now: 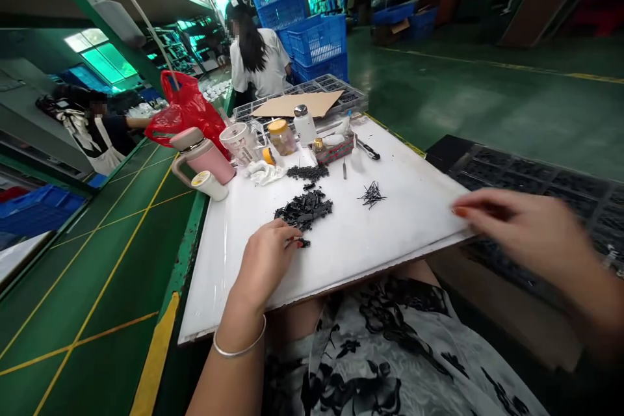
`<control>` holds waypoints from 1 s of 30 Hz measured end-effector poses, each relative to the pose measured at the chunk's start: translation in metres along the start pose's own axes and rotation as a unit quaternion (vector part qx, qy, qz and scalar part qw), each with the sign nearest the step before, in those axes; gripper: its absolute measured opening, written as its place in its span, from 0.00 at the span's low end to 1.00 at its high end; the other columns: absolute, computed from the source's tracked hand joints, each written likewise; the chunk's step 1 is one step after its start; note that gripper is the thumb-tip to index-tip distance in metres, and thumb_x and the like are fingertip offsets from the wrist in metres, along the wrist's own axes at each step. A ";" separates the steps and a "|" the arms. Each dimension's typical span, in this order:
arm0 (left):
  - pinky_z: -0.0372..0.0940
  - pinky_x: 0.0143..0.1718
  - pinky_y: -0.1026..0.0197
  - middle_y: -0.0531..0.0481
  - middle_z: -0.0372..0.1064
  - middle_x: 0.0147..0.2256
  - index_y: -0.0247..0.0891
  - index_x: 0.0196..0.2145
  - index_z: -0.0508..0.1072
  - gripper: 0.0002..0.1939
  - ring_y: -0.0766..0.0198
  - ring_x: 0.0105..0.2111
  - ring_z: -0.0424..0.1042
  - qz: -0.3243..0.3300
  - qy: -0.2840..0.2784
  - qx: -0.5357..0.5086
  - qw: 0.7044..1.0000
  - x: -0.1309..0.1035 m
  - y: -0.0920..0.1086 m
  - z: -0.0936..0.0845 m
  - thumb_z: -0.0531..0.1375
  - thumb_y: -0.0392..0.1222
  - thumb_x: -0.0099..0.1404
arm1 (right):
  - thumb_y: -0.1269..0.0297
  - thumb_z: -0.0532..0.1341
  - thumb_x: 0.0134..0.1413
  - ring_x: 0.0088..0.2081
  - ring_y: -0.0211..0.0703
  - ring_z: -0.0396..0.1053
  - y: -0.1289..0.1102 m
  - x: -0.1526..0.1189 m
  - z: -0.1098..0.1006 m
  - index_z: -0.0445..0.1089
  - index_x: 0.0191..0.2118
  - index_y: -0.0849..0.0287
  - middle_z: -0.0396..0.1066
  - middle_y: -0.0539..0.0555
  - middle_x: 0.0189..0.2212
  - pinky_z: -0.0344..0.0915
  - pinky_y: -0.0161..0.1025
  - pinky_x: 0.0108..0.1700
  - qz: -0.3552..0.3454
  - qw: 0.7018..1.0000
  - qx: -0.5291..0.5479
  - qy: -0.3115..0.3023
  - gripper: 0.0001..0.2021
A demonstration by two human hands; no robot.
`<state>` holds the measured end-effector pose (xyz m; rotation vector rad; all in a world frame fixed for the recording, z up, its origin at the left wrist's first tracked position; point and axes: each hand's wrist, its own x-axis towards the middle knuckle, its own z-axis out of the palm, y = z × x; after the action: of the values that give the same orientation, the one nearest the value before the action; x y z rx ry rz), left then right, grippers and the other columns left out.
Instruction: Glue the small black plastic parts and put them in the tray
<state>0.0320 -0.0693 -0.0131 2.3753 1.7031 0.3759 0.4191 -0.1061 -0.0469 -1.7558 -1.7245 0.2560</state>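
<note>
At a white board (390, 221), the left hand (266, 260) is pinching one black part (304, 243) just near of the pile (305, 208), while the right hand (517, 227), loosely open and empty, is hovering over the right-hand tray (536, 175).

Factory floor, stacked blue crates (312, 39) (assembly benches), part trays (536, 175)

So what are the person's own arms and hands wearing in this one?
Both arms are bare, no sleeves or gloves. The left hand has a thin silver bangle at the wrist. The right hand shows an orange-red painted nail; it is blurred, so no jewellery can be made out.
</note>
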 end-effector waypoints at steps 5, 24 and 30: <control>0.60 0.34 0.59 0.47 0.70 0.37 0.41 0.38 0.75 0.10 0.56 0.37 0.70 0.002 0.000 0.055 0.998 -0.010 0.005 0.010 0.58 0.31 0.60 | 0.68 0.62 0.54 0.32 0.40 0.70 -0.122 0.050 0.083 0.74 0.36 0.55 0.74 0.52 0.38 0.64 0.38 0.37 -0.186 0.971 0.078 -0.125 0.04; 0.62 0.34 0.61 0.49 0.69 0.36 0.41 0.37 0.75 0.06 0.64 0.30 0.68 0.044 0.024 -0.114 0.992 0.000 -0.007 0.012 0.61 0.34 0.61 | 0.57 0.66 0.52 0.37 0.44 0.69 -0.146 0.076 0.128 0.71 0.39 0.57 0.71 0.55 0.40 0.59 0.37 0.37 -0.163 0.963 -0.002 -0.214 0.12; 0.63 0.34 0.61 0.49 0.69 0.35 0.40 0.36 0.75 0.05 0.64 0.31 0.69 0.043 0.027 -0.133 0.990 0.000 -0.004 0.012 0.61 0.35 0.61 | 0.67 0.66 0.51 0.37 0.46 0.68 -0.147 0.073 0.133 0.70 0.35 0.57 0.72 0.55 0.37 0.55 0.37 0.34 -0.159 0.968 0.013 -0.195 0.06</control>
<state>0.0325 -0.0684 -0.0257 2.2645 1.4688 0.6431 0.2320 -0.0080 -0.0434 -1.4456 -2.2383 0.5047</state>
